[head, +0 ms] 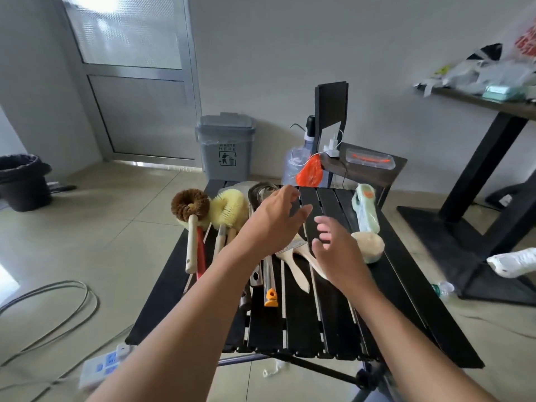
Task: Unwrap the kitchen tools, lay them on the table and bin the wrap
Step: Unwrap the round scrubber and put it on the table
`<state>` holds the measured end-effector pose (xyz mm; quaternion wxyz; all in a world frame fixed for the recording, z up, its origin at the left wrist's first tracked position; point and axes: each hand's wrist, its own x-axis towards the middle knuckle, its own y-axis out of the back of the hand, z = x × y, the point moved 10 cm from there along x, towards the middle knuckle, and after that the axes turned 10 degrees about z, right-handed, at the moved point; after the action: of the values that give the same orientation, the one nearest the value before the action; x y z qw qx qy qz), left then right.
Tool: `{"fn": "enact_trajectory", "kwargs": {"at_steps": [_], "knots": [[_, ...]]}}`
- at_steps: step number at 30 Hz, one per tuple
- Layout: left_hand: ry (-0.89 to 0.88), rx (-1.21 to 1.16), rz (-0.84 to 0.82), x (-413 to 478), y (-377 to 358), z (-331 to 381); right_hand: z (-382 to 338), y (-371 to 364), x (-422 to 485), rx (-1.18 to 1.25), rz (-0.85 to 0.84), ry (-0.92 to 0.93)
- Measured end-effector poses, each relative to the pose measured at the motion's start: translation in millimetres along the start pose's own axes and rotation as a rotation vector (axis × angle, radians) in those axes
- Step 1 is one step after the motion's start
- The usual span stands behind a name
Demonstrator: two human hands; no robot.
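Note:
Both my hands hover over the black slatted table (307,323), holding nothing. My left hand (272,219) has loosely spread fingers above the metal ladles (261,190). My right hand (333,248) is open above the wooden spatulas (295,265). Unwrapped tools lie at the left: a brown round brush (190,206), a yellow bottle brush (229,208) and an orange-tipped tool (271,297). On the right side lie a tool in green wrap (367,210) and a wrapped beige sponge (369,245). The grey waste bin (224,146) stands on the floor beyond the table.
A chair (365,166) with a clear box and a charger stands behind the table. A water jug (298,166) is beside it. A black bin (21,181) sits far left. Cables and a power strip (101,367) lie on the floor at the left. A desk (493,105) stands at the right.

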<state>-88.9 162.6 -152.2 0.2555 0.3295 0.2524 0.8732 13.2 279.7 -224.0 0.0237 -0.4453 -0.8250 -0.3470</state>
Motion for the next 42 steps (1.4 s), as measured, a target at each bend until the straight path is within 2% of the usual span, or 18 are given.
{"fn": "enact_trajectory", "kwargs": {"at_steps": [2,5,10,14,18,20,24,26,29,32,34,37,40,42], "knots": [[-0.002,-0.061,0.019,0.3,1.5,3.8,-3.9,17.5,7.9,-0.186,0.052,0.091],[-0.012,-0.089,0.028,1.0,0.0,7.1,2.0,39.5,17.3,-0.474,0.074,0.104],[-0.047,-0.012,-0.027,-0.8,-13.9,13.8,30.7,41.7,13.6,-0.713,-0.071,0.087],[-0.041,0.028,-0.094,-1.4,-25.4,23.5,40.1,38.7,1.4,-0.815,-0.051,0.211],[-0.072,0.123,-0.156,-4.5,-39.5,42.2,36.3,59.8,1.8,-0.794,0.013,0.308],[-0.075,0.14,-0.205,-9.4,-49.2,53.1,34.3,73.0,-3.3,-0.73,0.009,0.312],[-0.06,0.034,-0.495,-41.0,-88.4,82.9,23.0,108.7,-24.6,-0.368,-0.011,0.267],[-0.116,-0.001,-0.546,-54.0,-103.6,103.4,15.1,134.2,-37.9,-0.282,0.034,0.303],[-0.19,-0.086,-0.469,-59.4,-109.8,134.9,17.5,176.8,-58.5,-0.208,0.108,0.253],[-0.108,-0.369,-0.46,-63.8,-117.6,160.7,28.7,228.0,-80.9,-0.072,0.194,0.2],[-0.062,-0.583,-0.461,-71.7,-123.1,179.3,46.2,259.6,-93.7,0.1,0.24,0.085],[0.068,-0.885,-0.481,-88.5,-144.1,202.6,78.4,279.6,-115.4,0.502,0.19,-0.188],[0.184,-1.021,-0.479,-104.3,-165.6,210.7,94.3,289.4,-130.2,0.662,0.18,-0.296],[0.212,-0.987,-0.411,-107.9,-173.2,207.4,104.1,298.3,-139.2,0.663,0.225,-0.331]]}}
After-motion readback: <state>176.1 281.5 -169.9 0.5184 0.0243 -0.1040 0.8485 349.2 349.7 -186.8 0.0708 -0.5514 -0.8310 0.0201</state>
